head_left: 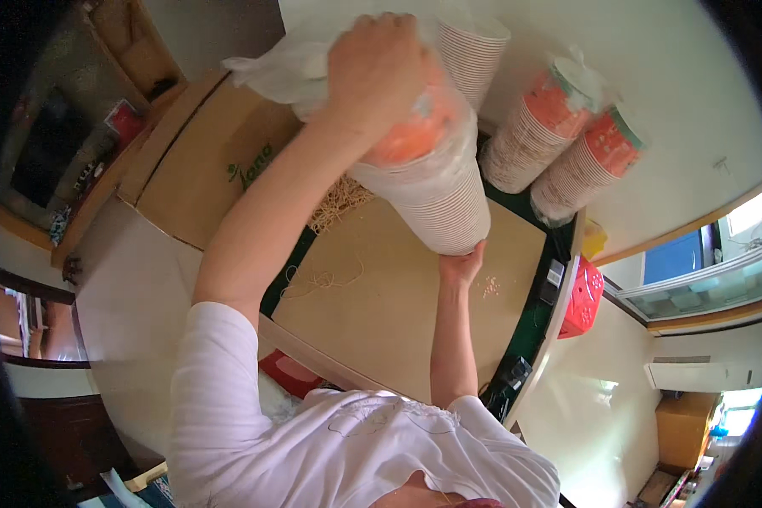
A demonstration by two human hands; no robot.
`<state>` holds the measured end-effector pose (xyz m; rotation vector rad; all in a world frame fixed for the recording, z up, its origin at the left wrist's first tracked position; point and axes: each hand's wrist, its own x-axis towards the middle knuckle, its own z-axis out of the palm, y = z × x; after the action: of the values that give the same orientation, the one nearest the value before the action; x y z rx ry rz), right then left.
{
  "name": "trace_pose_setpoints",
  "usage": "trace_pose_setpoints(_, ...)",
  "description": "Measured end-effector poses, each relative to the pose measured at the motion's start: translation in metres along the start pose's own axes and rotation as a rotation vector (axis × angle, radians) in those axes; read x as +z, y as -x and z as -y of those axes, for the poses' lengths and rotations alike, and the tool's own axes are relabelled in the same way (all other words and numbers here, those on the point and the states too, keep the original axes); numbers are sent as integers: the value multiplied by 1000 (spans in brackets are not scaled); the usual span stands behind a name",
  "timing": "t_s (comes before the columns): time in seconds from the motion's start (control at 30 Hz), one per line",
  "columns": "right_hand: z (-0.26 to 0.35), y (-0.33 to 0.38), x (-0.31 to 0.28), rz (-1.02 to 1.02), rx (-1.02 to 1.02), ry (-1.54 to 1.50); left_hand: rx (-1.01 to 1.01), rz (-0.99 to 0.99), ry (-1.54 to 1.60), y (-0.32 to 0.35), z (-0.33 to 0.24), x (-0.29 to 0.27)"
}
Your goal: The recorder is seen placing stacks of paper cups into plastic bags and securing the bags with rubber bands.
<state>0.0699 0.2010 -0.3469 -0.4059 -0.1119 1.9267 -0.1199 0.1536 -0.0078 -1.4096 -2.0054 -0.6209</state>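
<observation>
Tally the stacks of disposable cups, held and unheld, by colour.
Held white-and-orange cup stack in clear plastic: 1
Unheld white cup stacks with orange-and-green ends: 2
Unheld stack showing only white: 1
Total: 4

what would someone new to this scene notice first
The tall, plastic-wrapped stack of white cups catches the eye first, held over the tan tabletop with the left hand at its top and the right hand at its base. Next come two similar wrapped stacks with orange-red tops at the far right corner, then the bright red container by the table's right edge.
</observation>
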Motion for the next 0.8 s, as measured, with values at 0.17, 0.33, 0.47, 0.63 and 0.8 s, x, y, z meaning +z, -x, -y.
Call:
trace_pose_setpoints(0.17, -56, -24, -11, 6, 133, -100, 158, -44, -48, -6, -23, 45)
trace_pose_setpoints(0.33, -93, -53, -49, 5, 209, -201, 277, -26, -9, -10, -43, 88)
trace_pose_setpoints(0.47, -111, -55, -49, -92, 263, -216, 338, -36, -7, -8, -37, 114)
trace_pose_setpoints(0.63, -111, -58, -45, -194, 224, -104, 373, -68, 58, -3, -38, 113)
trace_pose_setpoints(0.8, -65, -87, -103, -89, 223, 350, 378, -113, 195, 14, -62, 110)
